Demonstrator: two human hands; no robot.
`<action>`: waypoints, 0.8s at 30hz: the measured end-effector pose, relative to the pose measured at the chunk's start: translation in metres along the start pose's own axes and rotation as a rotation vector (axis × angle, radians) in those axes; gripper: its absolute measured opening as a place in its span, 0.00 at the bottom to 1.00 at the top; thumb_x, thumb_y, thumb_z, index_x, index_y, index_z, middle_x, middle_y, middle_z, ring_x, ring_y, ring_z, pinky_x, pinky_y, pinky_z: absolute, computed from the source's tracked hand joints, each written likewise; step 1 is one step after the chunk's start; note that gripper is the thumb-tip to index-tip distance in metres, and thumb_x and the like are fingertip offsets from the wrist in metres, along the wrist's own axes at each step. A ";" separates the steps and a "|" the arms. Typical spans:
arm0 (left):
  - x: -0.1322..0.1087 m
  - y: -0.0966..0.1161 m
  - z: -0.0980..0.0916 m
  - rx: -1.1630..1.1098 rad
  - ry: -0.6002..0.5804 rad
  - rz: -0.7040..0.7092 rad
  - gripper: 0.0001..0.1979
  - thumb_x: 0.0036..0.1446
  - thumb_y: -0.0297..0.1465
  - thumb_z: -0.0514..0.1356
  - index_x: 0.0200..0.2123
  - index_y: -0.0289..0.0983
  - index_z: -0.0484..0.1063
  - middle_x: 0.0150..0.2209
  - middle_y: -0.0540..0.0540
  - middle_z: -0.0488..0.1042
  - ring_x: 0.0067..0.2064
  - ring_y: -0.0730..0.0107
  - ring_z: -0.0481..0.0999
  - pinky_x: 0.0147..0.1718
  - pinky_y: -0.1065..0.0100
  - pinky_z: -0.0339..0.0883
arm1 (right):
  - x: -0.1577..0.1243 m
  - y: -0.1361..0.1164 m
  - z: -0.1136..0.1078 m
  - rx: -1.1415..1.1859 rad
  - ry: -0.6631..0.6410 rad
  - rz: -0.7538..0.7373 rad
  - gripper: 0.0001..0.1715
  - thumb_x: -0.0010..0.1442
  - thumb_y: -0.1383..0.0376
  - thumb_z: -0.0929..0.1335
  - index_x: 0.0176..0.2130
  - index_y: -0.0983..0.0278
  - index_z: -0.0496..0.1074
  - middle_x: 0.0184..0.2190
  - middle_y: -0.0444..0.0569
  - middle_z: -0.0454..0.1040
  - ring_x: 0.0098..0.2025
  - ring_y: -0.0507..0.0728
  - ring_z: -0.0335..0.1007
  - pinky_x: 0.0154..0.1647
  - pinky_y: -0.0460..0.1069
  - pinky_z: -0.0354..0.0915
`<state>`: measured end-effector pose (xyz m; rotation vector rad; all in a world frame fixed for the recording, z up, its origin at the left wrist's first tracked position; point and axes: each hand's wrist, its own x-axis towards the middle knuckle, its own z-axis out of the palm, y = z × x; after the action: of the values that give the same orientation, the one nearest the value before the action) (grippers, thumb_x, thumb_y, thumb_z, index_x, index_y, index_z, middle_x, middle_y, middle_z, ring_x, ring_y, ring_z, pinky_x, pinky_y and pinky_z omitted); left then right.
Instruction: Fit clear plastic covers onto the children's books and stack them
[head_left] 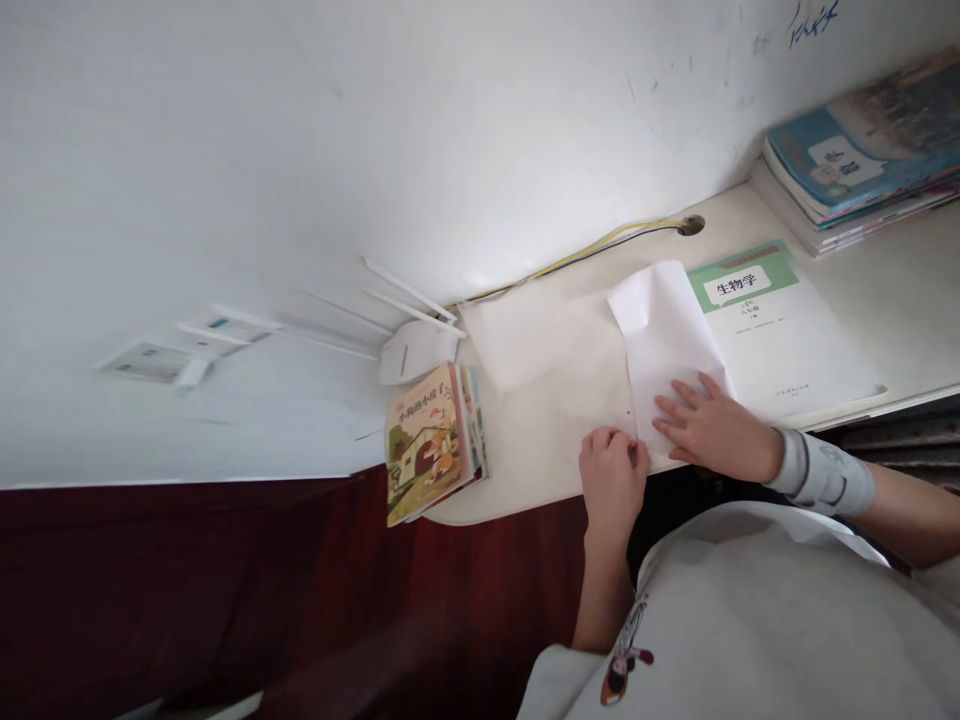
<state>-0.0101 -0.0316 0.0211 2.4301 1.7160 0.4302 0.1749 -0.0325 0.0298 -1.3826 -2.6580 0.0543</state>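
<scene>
A white sheet (664, 340), creased near its far left corner, lies on the desk against the left side of a textbook (795, 345) with a green band and Chinese title. I cannot tell whether the sheet is part of the book. My right hand (697, 428) presses flat on the near part of the sheet, its fingers spread, with a grey band round the wrist. Left of it, at the desk's near edge, my left hand (613, 475) is closed, with thumb and curled fingers pinching the sheet's near left corner.
A stack of books (862, 150) stands at the back right. Several picture books (427, 445) lie at the desk's left end beside a white router (416, 350) with antennas. Yellow and black cables (600, 243) run along the wall to a hole in the desk (691, 226).
</scene>
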 end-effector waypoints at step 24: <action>0.001 0.016 -0.003 0.074 0.094 -0.002 0.06 0.58 0.30 0.55 0.30 0.36 0.69 0.36 0.42 0.70 0.40 0.60 0.69 0.40 0.57 0.64 | 0.076 0.144 -0.006 0.466 0.244 0.283 0.40 0.60 0.49 0.62 0.62 0.71 0.57 0.65 0.62 0.51 0.66 0.67 0.44 0.63 0.62 0.50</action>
<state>0.0032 -0.0366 0.0285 2.4964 1.8028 0.4968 0.2501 0.1122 0.0299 -1.4720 -2.0621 0.4699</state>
